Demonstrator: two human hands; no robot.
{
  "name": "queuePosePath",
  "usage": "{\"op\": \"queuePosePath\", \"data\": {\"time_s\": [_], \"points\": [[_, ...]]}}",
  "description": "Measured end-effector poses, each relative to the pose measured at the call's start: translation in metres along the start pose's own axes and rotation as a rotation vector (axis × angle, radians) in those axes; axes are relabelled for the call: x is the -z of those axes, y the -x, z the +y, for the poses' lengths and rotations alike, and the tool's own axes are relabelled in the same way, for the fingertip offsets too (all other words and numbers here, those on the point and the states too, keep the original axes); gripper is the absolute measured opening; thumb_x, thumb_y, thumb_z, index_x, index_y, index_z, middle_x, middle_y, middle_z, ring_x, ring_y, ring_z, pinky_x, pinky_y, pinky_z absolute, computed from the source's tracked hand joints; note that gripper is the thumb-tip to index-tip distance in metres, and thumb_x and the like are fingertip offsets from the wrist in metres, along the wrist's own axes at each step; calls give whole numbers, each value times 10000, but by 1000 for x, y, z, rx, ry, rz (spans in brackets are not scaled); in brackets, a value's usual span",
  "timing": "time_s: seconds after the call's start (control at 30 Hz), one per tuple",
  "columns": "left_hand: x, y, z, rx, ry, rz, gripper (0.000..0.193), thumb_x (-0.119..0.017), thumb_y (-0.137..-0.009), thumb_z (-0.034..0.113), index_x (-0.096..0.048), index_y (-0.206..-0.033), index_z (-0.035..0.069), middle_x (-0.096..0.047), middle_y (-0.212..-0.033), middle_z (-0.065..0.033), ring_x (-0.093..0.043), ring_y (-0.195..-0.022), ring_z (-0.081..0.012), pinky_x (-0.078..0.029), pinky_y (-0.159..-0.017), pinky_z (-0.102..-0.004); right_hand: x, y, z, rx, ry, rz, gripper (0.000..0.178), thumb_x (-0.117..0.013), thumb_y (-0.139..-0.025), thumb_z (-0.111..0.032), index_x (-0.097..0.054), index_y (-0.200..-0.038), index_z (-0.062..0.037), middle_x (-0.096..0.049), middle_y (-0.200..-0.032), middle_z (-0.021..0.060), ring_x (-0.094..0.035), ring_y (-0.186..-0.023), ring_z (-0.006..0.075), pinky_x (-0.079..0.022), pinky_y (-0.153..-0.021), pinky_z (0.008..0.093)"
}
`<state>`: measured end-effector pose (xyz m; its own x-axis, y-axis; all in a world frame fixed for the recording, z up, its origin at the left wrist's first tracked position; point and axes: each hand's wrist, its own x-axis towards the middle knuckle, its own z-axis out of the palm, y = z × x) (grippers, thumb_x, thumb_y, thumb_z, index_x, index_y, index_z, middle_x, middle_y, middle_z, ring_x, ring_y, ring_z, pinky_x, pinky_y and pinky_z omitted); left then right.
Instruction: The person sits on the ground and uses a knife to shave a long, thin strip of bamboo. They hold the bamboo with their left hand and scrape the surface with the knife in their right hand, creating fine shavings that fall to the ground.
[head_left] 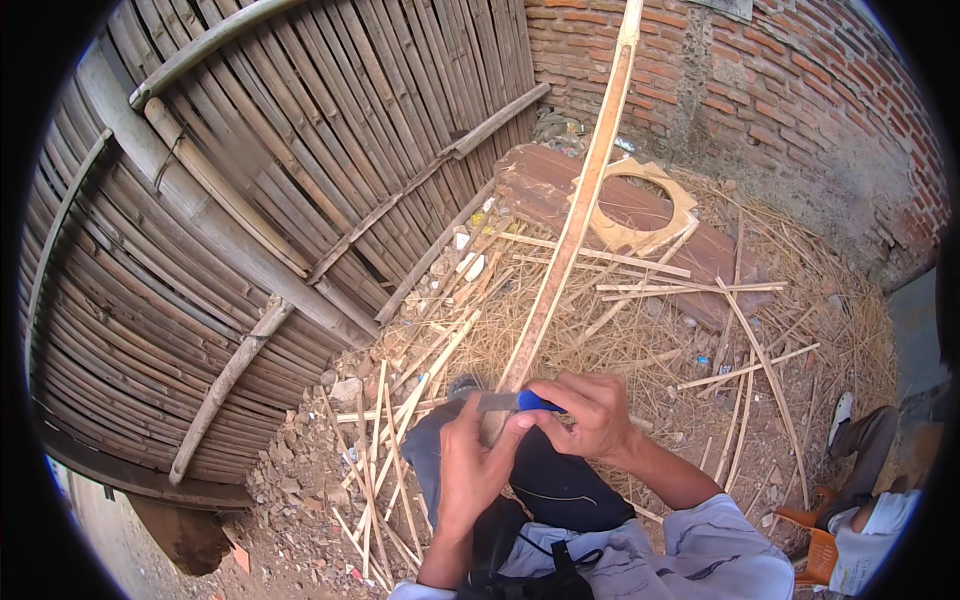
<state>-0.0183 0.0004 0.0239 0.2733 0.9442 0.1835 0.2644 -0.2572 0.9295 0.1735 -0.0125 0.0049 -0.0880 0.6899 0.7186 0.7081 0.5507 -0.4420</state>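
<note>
A long bamboo strip [573, 222] runs from my lap up and away toward the brick wall. My left hand [472, 462] grips its lower end against my knee. My right hand [588, 412] holds a knife by its blue handle [536, 402], and the grey blade [494, 402] lies across the strip just above my left thumb. Both hands touch each other at the knife. My dark trousers [545, 482] lie under the hands.
A bamboo slat fence [250, 200] fills the left. A red brick wall [780, 100] stands behind. Bamboo offcuts and shavings [420, 370] litter the ground. A flat wooden ring [640, 205] rests on a brown board [545, 180]. Another person's leg [865, 435] is at the right edge.
</note>
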Motion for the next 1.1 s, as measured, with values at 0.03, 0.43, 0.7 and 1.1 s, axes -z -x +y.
{"op": "queuePosePath", "data": {"time_s": [0.03, 0.43, 0.7, 1.1], "points": [[0, 1, -1, 14, 6, -4, 277, -807, -998, 215, -703, -1090, -24, -729, -777, -139, -614, -664, -123, -499, -611, -330, 1, -1, -1, 4, 2, 1, 275, -842, -870, -284, -783, -1062, -97, -703, -760, 57, -690, -597, 248, -525, -525, 364], [7, 16, -4, 118, -158, -29, 250, -743, -1041, 212, -683, -972, -21, -583, -632, -29, -491, -593, -67, -401, -535, -307, 17, -5, 27, -127, 117, 169, 259, -839, -925, -314, -805, -1035, -82, -776, -831, 84, -743, -647, 214, -547, -538, 338], [20, 44, -16, 160, -185, -97, 302, -733, -1047, 243, -643, -892, 0, -509, -584, -42, -437, -551, -106, -365, -517, -328, 62, -29, 103, -336, 239, 418, 321, -740, -1033, -307, -808, -1103, -2, -772, -817, 90, -696, -680, 153, -510, -592, 305], [21, 34, -19, 160, -187, -64, 242, -751, -1031, 225, -680, -984, -2, -604, -639, -88, -539, -570, -151, -419, -545, -342, 20, 8, 42, -199, 3, 97, 345, -794, -982, -363, -793, -1049, -25, -770, -826, 98, -725, -653, 202, -546, -573, 351]]}}
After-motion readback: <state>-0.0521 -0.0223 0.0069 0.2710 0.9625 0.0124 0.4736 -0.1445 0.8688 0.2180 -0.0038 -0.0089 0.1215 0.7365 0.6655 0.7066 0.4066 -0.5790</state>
